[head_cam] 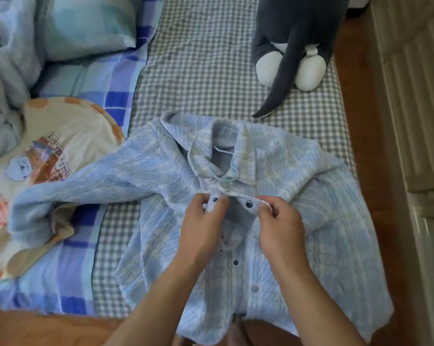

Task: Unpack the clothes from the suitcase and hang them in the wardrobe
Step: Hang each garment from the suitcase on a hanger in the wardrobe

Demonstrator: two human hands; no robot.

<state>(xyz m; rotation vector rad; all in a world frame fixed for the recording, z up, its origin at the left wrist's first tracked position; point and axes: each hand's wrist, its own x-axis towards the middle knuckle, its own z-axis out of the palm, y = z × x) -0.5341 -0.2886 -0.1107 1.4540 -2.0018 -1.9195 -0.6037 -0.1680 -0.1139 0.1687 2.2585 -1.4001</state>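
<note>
A light blue quilted jacket [310, 221] lies spread front-up on the bed, collar away from me, its lower hem hanging over the near edge. A thin blue hanger wire [232, 166] shows inside the collar. My left hand [203, 226] pinches the left front edge at the top snap. My right hand [278, 226] pinches the right front edge beside a dark snap button [248, 203]. The two edges are held a little apart just below the collar. Lower snaps run down the front. No suitcase or wardrobe is in view.
The bed has a grey checked sheet [198, 71]. A cream printed T-shirt [56, 151] lies at left on a blue plaid blanket [68, 275]. A grey and white plush toy [293, 46] sits at the back right. Pillows [81, 23] lie at the back left, wooden floor [360, 151] at right.
</note>
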